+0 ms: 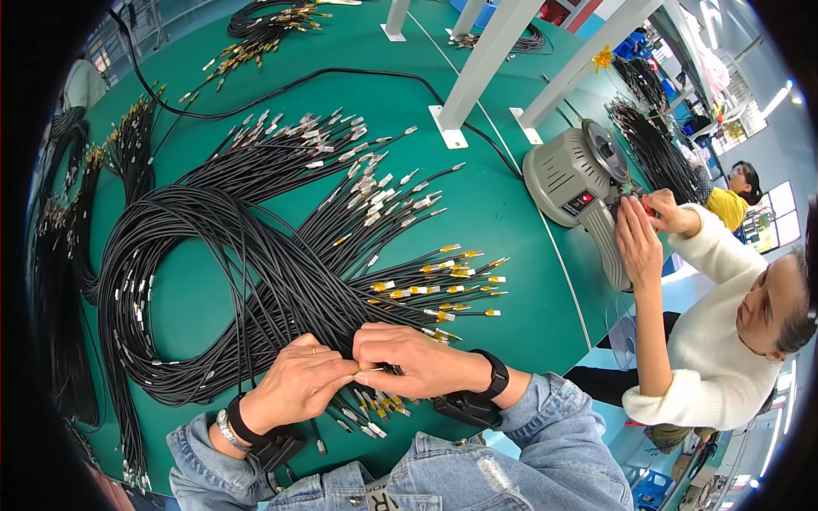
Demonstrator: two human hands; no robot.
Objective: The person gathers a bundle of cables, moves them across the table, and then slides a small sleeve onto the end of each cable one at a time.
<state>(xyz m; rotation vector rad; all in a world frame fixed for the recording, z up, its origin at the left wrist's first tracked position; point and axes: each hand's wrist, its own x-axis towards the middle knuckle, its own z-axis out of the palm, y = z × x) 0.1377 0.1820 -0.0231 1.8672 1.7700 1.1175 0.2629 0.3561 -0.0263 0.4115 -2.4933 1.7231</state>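
My left hand [300, 381] and my right hand [416, 361] meet fingertip to fingertip at the near edge of a large bundle of black cables [281, 289]. Both are closed in a pinch on a thin cable, whose light-coloured end [368, 370] shows between the fingers. The rest of that cable is hidden by my hands. The bundle lies coiled in a loop, its ends fanned out to the right. Many ends carry white tags [379, 200], others yellow ones [439, 266]. More tagged ends [368, 423] stick out below my right hand.
The green table [503, 213] carries more cable bundles [273, 30] at the back and left [64, 298]. A thick black cord [332, 71] runs across to a grey machine [567, 175]. White metal posts [481, 72] stand behind. At right, a co-worker [707, 341] handles something at the machine.
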